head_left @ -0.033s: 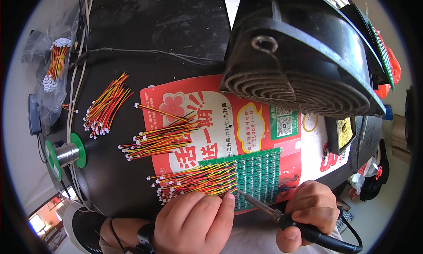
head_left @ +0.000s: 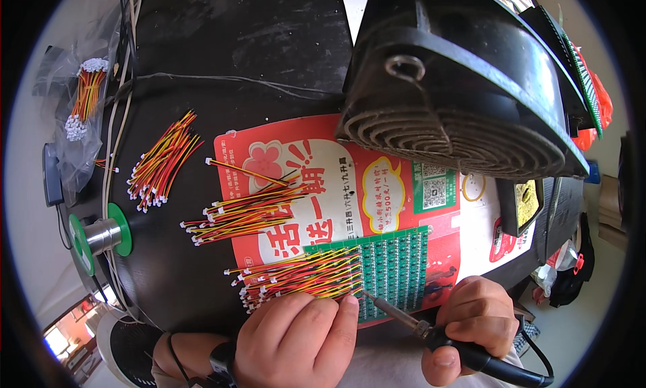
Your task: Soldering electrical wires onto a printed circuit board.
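Observation:
A green circuit board panel (head_left: 393,274) lies on a red printed sheet, with rows of small parts across it. Connector cables (head_left: 296,274) in red, yellow and black run from its left half, their white plugs pointing left. My left hand (head_left: 296,341) is closed at the panel's near edge, pinching a cable's wire end against the board; the wire is mostly hidden under the fingers. In my right hand (head_left: 478,321) is a soldering iron (head_left: 404,317), gripped by its black handle. Its tip meets the board just beside my left fingertip.
Loose cables lie in one pile (head_left: 245,213) on the sheet and another (head_left: 163,163) to its left. A solder spool (head_left: 101,237) stands at the left. The big black fan (head_left: 457,99) looms at the back right, near a yellow sponge in a holder (head_left: 527,205). Cords cross the table.

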Demonstrator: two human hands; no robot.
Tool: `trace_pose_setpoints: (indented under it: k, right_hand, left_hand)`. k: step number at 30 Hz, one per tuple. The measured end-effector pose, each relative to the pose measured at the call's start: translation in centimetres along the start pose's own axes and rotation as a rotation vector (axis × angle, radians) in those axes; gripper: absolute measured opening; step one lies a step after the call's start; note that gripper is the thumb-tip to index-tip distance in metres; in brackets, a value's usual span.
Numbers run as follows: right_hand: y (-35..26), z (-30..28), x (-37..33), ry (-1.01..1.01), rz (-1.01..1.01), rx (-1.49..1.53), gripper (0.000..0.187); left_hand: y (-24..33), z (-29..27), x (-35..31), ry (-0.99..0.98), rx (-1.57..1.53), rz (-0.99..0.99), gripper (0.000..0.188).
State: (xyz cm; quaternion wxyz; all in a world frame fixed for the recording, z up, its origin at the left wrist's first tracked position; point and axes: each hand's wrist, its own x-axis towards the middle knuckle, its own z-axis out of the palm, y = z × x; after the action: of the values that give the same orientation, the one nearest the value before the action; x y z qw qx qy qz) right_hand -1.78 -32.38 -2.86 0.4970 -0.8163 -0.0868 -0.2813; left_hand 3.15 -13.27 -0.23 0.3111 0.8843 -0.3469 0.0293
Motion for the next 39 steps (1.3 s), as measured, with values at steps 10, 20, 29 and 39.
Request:
trace_pose_setpoints:
  k: [10,20,29,39]
  right_hand:
    - [-0.1,0.0,-0.3,0.077,-0.016,0.034,0.03]
    - [0.1,0.2,-0.2,0.071,0.0,0.014,0.03]
    - [-0.3,-1.7,0.5,-0.167,0.051,0.15,0.028]
    - [-0.3,-1.6,2.0,-0.203,0.025,0.192,0.024]
  left_hand:
    - [0.2,-0.1,0.1,-0.018,0.001,-0.002,0.008]
    - [0.1,0.0,0.1,-0.007,-0.041,-0.028,0.006]
    - [0.3,0.2,-0.1,0.005,-0.005,-0.039,0.006]
    - [0.2,0.3,-0.1,-0.025,-0.004,-0.031,0.007]
